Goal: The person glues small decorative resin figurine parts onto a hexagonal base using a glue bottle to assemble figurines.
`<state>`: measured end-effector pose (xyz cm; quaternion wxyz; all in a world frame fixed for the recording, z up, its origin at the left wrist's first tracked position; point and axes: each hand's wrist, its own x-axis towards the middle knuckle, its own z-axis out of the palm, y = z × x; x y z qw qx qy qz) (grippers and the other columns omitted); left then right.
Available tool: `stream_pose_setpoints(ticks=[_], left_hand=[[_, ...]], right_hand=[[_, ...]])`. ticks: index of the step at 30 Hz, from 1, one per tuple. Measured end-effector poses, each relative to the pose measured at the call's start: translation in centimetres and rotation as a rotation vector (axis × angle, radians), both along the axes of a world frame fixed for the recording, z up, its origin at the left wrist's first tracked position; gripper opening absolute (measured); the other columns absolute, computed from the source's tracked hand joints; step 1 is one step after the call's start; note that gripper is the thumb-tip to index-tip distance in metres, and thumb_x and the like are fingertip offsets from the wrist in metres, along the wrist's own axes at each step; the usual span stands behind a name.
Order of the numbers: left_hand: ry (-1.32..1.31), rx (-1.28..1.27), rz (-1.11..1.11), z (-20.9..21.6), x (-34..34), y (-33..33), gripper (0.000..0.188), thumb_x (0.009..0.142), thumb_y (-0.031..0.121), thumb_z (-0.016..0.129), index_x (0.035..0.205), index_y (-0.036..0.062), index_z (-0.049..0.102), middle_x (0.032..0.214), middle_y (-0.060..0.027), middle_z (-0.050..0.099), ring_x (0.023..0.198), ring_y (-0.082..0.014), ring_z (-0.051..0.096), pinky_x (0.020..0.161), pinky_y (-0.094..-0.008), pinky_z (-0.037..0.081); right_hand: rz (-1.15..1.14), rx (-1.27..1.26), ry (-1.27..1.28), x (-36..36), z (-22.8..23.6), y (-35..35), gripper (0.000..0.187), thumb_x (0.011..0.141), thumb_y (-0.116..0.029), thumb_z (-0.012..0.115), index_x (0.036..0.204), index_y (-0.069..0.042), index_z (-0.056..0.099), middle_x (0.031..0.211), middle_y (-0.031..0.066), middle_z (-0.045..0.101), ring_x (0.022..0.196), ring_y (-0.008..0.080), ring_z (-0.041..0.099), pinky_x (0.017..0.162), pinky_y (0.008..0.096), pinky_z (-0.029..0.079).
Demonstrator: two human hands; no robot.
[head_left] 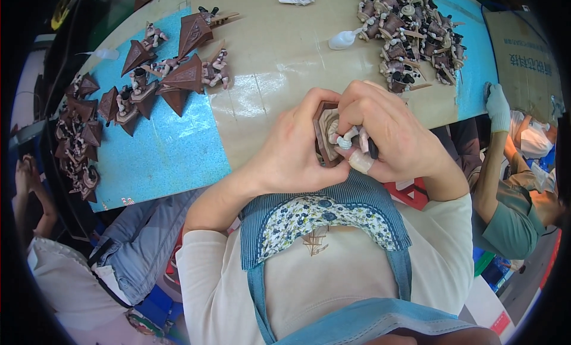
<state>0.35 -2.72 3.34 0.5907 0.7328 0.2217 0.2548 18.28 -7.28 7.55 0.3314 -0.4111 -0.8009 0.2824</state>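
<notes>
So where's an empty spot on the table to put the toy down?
The tan strip between the brown pointed toys and the far figure pile, and the blue mat beside the left hand. Both piles are crowded.

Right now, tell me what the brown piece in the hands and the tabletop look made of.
Brown piece: probably moulded plastic or resin, matte, with crisp edges like the pyramid pieces. Tabletop: seemingly tan board under glossy clear tape, with glare streaks showing; blue sheet looks like smooth plastic.

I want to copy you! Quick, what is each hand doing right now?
Left hand: closed, holding the small brown toy piece.
Right hand: closed, fingers pinching a pale figure part against that same piece.
</notes>
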Motion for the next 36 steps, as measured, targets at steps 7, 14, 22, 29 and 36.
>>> stream_pose_setpoints(ticks=[7, 14, 22, 29, 36], left_hand=[[-0.024, 0.242, 0.150, -1.0, 0.5, -0.8, 0.064, 0.067, 0.019, 0.079, 0.116, -0.0006, 0.044, 0.093, -0.0178, 0.064, 0.081, -0.0347, 0.067, 0.069, -0.0407, 0.054], [0.005, 0.259, 0.158, -1.1, 0.1, -0.4, 0.062, 0.067, 0.018, 0.079, 0.116, -0.0002, 0.046, 0.093, -0.0161, 0.064, 0.080, -0.0343, 0.067, 0.069, -0.0407, 0.054], [0.044, 0.158, 0.168, -1.2, 0.1, -0.4, 0.063, 0.065, 0.017, 0.079, 0.115, 0.0005, 0.045, 0.094, -0.0178, 0.064, 0.086, -0.0350, 0.066, 0.073, -0.0392, 0.053], [-0.181, -0.595, -0.188, -1.3, -0.5, 1.2, 0.069, 0.066, 0.013, 0.084, 0.122, 0.0013, 0.044, 0.107, -0.0053, 0.057, 0.099, -0.0124, 0.055, 0.087, -0.0277, 0.046], [-0.256, -0.942, -0.307, -2.0, -1.8, 1.2, 0.076, 0.069, 0.015, 0.081, 0.131, -0.0015, 0.040, 0.116, -0.0097, 0.053, 0.108, -0.0170, 0.053, 0.093, -0.0310, 0.044]], right_hand=[[-0.154, -0.079, 0.039, -0.6, -0.1, -1.1, 0.036, 0.064, 0.003, 0.069, 0.092, -0.004, 0.048, 0.084, 0.0125, 0.047, 0.069, 0.0309, 0.054, 0.059, 0.0380, 0.043], [-0.198, -0.102, 0.096, -1.2, -1.2, -1.1, 0.034, 0.067, 0.003, 0.068, 0.095, -0.003, 0.047, 0.083, 0.0124, 0.047, 0.068, 0.0297, 0.055, 0.059, 0.0373, 0.045], [-0.253, -0.208, 0.030, -1.3, -1.0, -1.1, 0.034, 0.071, 0.001, 0.067, 0.098, -0.002, 0.047, 0.088, 0.0121, 0.048, 0.077, 0.0307, 0.056, 0.067, 0.0380, 0.046], [0.005, -0.061, -0.060, 1.2, 1.3, 1.1, 0.043, 0.061, 0.005, 0.060, 0.104, -0.002, 0.061, 0.098, 0.0135, 0.053, 0.090, 0.0299, 0.052, 0.080, 0.0367, 0.044], [0.157, 0.166, 0.022, 1.5, -0.1, 1.7, 0.042, 0.058, 0.012, 0.055, 0.097, -0.001, 0.064, 0.105, 0.0138, 0.059, 0.100, 0.0327, 0.055, 0.086, 0.0419, 0.045]])
